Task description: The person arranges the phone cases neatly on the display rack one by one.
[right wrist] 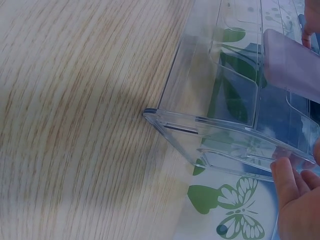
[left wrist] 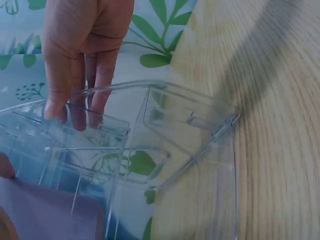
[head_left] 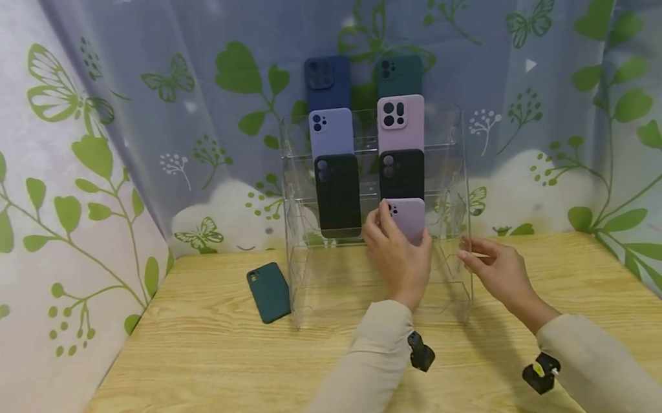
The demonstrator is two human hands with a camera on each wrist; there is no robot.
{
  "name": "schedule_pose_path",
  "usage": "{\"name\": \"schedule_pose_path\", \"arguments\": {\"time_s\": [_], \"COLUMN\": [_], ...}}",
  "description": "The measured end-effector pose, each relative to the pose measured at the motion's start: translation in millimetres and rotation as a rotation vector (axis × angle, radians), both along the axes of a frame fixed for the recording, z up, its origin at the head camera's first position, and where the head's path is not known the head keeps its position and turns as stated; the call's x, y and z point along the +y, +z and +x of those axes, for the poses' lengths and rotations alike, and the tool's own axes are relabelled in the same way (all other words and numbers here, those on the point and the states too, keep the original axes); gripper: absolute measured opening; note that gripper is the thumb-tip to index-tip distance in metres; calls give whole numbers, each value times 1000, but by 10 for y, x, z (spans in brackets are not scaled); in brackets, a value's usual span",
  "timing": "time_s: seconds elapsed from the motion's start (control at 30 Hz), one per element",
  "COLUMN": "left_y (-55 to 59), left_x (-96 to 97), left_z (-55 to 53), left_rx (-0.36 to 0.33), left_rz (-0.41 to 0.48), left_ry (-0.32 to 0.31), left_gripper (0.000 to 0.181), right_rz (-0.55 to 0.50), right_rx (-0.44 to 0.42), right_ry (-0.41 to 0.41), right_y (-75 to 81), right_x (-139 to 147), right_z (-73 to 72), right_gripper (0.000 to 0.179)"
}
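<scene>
My left hand [head_left: 400, 256] holds a light purple phone case [head_left: 409, 220] between thumb and fingers, at the lower right front of a clear tiered display rack [head_left: 338, 293]. In the left wrist view, that case [left wrist: 50, 212] fills the lower left corner, with only bits of my left hand [left wrist: 5, 167] showing. My right hand [head_left: 501, 274] grips the rack's right side panel, thumb and fingers on either side of its edge. The right wrist view shows the case [right wrist: 292, 65] inside the rack's front and my right hand [right wrist: 300, 205] at the side panel.
Phone cases stand in two columns on the rack: dark blue [head_left: 330, 93], lavender [head_left: 334, 135] and black [head_left: 338, 196] at left; green [head_left: 405, 77], pink [head_left: 409, 126] and black [head_left: 404, 178] at right. A dark green case [head_left: 270, 293] lies on the wooden table [head_left: 204, 372]. Patterned curtains [head_left: 196, 126] hang behind.
</scene>
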State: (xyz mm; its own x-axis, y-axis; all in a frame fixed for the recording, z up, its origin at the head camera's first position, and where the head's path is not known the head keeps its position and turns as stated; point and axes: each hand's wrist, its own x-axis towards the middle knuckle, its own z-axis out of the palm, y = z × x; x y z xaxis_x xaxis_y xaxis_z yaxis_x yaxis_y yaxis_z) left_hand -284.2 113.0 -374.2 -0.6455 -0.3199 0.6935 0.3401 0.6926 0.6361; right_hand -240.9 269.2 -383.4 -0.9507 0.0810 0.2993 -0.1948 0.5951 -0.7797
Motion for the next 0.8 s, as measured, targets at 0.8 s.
{"name": "schedule_pose_path", "arguments": {"time_s": [0.8], "left_y": [-86], "left_x": [135], "left_z": [15], "left_rx": [-9], "left_rz": [-48], "left_ry": [78], "left_gripper": [92], "right_rz": [8], "right_rx": [-16], "right_ry": [-18], "right_y": [0], "right_x": [-10], "right_z": [-2], "right_gripper": [57]}}
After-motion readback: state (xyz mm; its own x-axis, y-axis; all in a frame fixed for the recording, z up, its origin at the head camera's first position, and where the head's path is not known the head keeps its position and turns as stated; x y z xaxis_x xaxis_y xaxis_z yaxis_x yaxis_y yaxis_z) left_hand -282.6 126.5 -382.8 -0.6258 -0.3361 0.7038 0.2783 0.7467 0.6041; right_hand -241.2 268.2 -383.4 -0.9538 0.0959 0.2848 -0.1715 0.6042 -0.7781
